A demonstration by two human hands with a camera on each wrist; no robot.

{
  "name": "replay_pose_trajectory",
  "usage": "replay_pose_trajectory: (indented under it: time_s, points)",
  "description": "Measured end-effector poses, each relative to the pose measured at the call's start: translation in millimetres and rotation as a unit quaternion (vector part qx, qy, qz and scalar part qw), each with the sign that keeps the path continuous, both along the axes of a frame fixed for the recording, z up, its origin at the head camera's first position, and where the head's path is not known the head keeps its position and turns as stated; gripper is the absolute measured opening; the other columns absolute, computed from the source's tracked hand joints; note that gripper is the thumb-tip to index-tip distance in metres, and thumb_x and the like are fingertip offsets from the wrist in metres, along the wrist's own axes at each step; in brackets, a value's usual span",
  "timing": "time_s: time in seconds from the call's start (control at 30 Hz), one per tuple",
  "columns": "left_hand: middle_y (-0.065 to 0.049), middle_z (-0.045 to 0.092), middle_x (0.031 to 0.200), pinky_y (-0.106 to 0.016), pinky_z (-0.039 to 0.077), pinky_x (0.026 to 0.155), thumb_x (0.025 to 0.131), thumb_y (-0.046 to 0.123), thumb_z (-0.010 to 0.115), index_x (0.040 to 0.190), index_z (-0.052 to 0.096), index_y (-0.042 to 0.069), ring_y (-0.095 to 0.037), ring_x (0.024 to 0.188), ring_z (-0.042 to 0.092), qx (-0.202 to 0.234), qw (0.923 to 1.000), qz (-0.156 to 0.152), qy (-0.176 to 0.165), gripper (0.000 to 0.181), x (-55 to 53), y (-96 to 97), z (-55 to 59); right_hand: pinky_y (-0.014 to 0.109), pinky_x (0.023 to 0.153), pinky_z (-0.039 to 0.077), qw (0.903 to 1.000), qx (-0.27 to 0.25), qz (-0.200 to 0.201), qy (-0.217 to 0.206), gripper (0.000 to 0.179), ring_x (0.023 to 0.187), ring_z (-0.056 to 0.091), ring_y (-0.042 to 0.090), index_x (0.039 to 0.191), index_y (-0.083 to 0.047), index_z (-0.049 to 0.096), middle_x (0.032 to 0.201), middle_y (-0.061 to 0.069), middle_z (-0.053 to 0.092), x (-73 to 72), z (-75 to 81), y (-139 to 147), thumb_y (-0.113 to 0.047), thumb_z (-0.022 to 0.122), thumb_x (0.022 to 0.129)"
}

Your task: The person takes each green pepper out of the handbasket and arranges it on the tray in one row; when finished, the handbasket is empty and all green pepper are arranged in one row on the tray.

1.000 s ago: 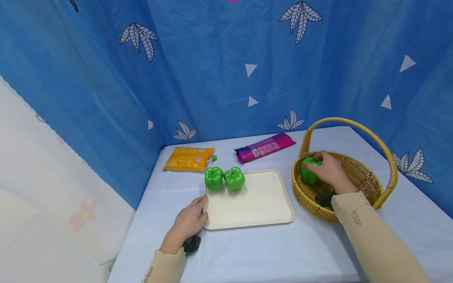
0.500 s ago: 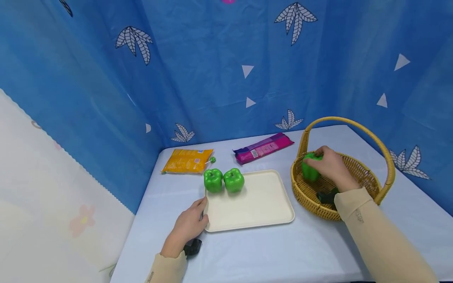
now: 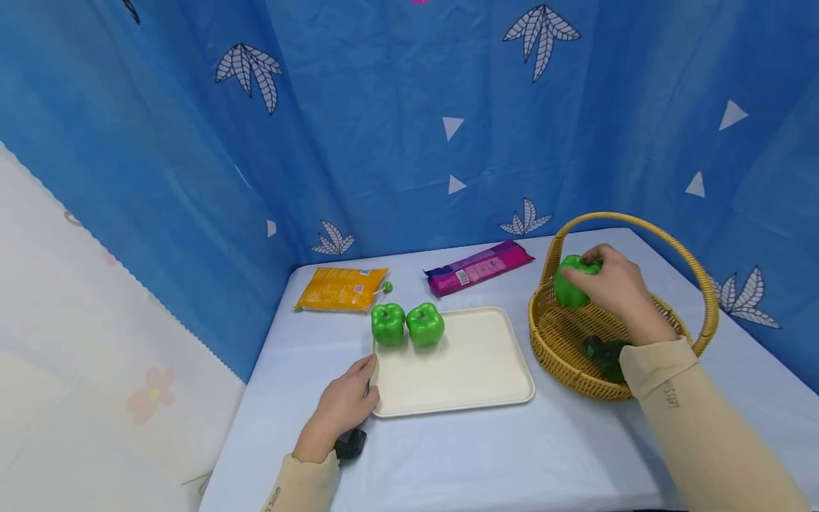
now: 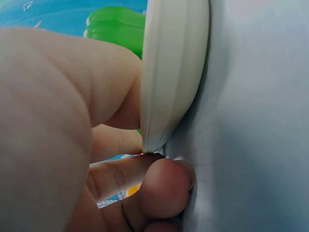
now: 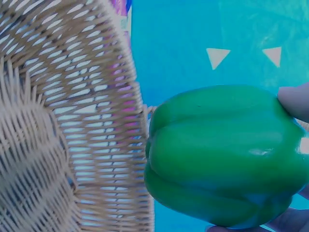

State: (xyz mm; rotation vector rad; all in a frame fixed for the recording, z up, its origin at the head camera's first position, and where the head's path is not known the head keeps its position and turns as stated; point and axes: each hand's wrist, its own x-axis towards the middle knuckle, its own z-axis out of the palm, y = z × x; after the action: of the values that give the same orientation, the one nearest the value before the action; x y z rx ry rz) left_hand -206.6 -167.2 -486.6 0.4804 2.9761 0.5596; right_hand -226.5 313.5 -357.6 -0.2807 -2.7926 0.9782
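Note:
My right hand (image 3: 617, 288) grips a green bell pepper (image 3: 571, 284) by its top, above the left part of a wicker basket (image 3: 553, 363). In the right wrist view that bell pepper (image 5: 222, 154) hangs beside the woven basket wall (image 5: 111, 121), with fingertips at its right end. My left hand (image 3: 345, 398) holds the left edge of a cream tray (image 3: 461, 363). The left wrist view has the thumb against the tray rim (image 4: 169, 72) and other fingers curled by its edge. Two more green bell peppers (image 3: 387, 324) (image 3: 425, 324) stand side by side at the tray's back left.
An orange packet (image 3: 341, 289) and a small green lollipop (image 3: 387, 287) lie behind the tray. Farther right is a pink and purple packet (image 3: 478, 267). The basket's tall handle (image 3: 665, 242) arches above it. A blue curtain (image 3: 397, 128) hangs behind the table.
My right hand has lifted the bell pepper from inside the basket to about its rim, shifting slightly right. The left hand has stayed at the tray's edge.

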Motion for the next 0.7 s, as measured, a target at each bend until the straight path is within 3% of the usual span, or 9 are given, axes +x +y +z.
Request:
replay_pose_trajectory:
  time_s: [0.2, 0.43, 0.7]
  points:
    - [-0.014, 0.046, 0.159, -0.053, 0.047, 0.11, 0.098, 0.023, 0.057, 0.155, 0.045, 0.002, -0.035, 0.139, 0.053, -0.001, 1.0, 0.002, 0.0, 0.062, 0.4, 0.6, -0.4, 0.043, 0.073, 0.059, 0.9995, -0.017, 0.024, 0.011, 0.08, 0.108, 0.059, 0.044, 0.136, 0.004, 0.046, 0.13, 0.031, 0.054, 1.7, 7.0, -15.3, -0.063, 0.059, 0.094]
    - [-0.014, 0.045, 0.16, -0.054, 0.046, 0.111, 0.098, 0.023, 0.056, 0.155, 0.044, 0.002, -0.035, 0.14, 0.052, 0.007, 1.0, 0.001, -0.002, 0.062, 0.2, -1.5, -2.7, 0.04, 0.074, 0.06, 0.9973, -0.024, 0.069, 0.01, 0.07, 0.104, 0.062, 0.04, 0.132, 0.002, 0.049, 0.126, 0.028, 0.058, -7.0, 11.0, -46.4, -0.056, 0.063, 0.095]
    - [-0.013, 0.046, 0.159, -0.054, 0.047, 0.111, 0.098, 0.023, 0.056, 0.155, 0.044, 0.003, -0.035, 0.14, 0.052, 0.008, 1.0, 0.002, -0.002, 0.062, -1.5, -2.2, -2.6, 0.043, 0.081, 0.062, 0.9896, -0.012, 0.139, 0.037, 0.055, 0.102, 0.063, 0.035, 0.129, -0.003, 0.054, 0.121, 0.021, 0.061, -24.4, -1.4, -92.3, -0.042, 0.073, 0.094]
